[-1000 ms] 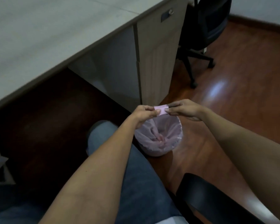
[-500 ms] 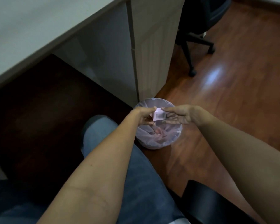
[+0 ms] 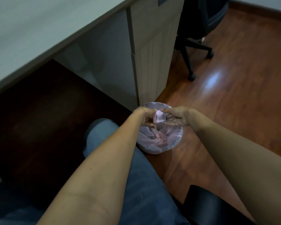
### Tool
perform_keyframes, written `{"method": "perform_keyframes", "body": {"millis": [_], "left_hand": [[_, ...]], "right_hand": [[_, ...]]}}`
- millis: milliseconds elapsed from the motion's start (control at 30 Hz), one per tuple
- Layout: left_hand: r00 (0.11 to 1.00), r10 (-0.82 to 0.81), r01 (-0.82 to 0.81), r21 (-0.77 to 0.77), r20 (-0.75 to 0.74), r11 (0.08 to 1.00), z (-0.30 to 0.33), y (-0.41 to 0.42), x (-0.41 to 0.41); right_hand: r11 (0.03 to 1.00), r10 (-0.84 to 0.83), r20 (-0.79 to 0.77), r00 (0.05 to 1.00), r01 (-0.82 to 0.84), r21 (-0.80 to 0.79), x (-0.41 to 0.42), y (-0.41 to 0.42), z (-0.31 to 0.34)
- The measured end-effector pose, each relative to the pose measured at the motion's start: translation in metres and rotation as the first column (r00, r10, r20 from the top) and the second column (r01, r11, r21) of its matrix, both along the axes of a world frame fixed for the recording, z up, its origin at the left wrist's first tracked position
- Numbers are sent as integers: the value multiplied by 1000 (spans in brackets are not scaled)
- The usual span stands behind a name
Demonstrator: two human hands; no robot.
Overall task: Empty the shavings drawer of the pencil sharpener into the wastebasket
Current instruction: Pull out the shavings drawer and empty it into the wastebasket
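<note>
Drawer (image 3: 159, 118) tilted further since before, two hands' grip pinching it, over one wastebasket (image 3: 162, 147)

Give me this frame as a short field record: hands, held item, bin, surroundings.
left hand: gripping the pink drawer from its left side
right hand: fingers on the drawer's right side
drawer position: held over the wastebasket opening
wastebasket: on the wood floor beside the desk cabinet, lined with a pale bag
shavings falling: cannot tell
nearby: office chair base behind the cabinet
</note>
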State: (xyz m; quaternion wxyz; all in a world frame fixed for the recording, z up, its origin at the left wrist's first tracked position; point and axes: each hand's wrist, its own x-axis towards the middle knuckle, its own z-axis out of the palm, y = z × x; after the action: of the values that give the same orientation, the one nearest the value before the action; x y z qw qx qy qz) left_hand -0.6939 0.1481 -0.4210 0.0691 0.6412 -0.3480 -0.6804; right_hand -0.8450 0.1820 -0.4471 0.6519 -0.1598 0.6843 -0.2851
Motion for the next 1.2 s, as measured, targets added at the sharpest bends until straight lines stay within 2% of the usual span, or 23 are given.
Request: {"method": "perform_keyframes", "body": {"millis": [100,200,333,400,467,600,733,833,967,1200], "left_hand": [[996,80,-83,-129,-32,988,9,-12,1],[999,42,-44,-75,-30,996,9,-4,4],[985,144,-159,-183,-92,970,-4,-5,11],[991,92,-104,-127,-95,986,-4,-4,15],[992,90,-102,-144,-93,984,-7,-1,18],[980,78,-126,-268,-182,955,3,-3,26],[976,-47,-30,-343,-213,939,22,-9,38],[972,-119,14,-454,-203,891,43,-12,43],[958,-192,26,-604,-213,796,76,-18,43],[950,-248,17,-763,-189,646,155,-35,43]], "right_hand": [[991,-101,38,994,104,-81,-5,-8,5],[1000,-8,10,1000,8,-26,-4,-6,9],[981,-104,61,993,112,-157,-7,-6,9],[988,-75,46,996,80,-135,-6,-1,7],[989,-56,94,994,68,-133,-3,5,5],[950,-10,165,986,61,-308,-4,4,16],[910,56,153,987,13,-414,-10,2,35],[873,122,105,987,-57,-485,-16,0,54],[787,124,-17,992,-109,-607,-23,-9,91],[644,125,-66,990,-132,-754,-29,-25,176]]}}
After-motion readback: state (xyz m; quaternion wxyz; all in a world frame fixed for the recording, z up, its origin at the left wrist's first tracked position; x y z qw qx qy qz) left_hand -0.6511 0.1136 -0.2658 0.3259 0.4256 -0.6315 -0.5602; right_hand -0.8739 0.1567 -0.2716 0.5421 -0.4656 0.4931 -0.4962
